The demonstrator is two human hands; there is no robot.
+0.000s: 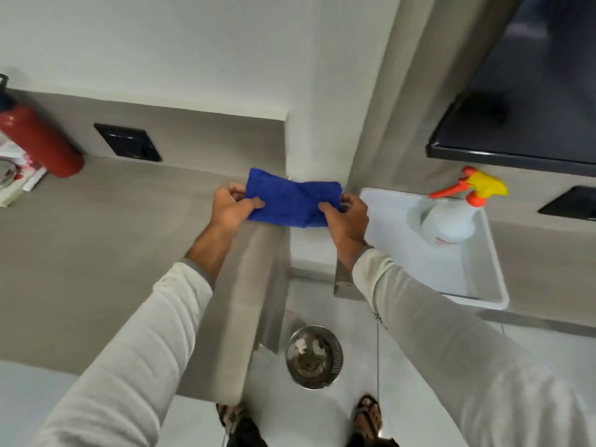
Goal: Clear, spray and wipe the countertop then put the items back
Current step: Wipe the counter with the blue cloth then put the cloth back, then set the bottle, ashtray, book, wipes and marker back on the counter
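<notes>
A blue cloth (pixel 292 199) is held stretched between two hands above the inner corner of the grey surface (pixel 106 253). The left hand (pixel 230 208) grips the cloth's left end, its fingers (pixel 256 203) closed over the fabric with the thumb on top; the right hand (pixel 346 216) pinches the right end in the same way, fingers curled shut on the cloth. The cloth looks folded and creased in the middle, and is lifted clear of the surface.

To the right of the cloth, a white tray (pixel 483 279) rests on the surface, and a white spray bottle (pixel 451 217) with an orange-and-yellow trigger head stands in its far part. Well to the left of the cloth, a red bottle (pixel 38 140) stands by the wall, with some white-and-red packets (pixel 19 175) beside it at the picture's edge. Below the cloth, nearer the person, a round steel strainer (pixel 314 356) is seen on the pale floor, and sandalled feet (pixel 367 414) appear beneath that. Both forearms are covered by pale long sleeves (pixel 129 350).
</notes>
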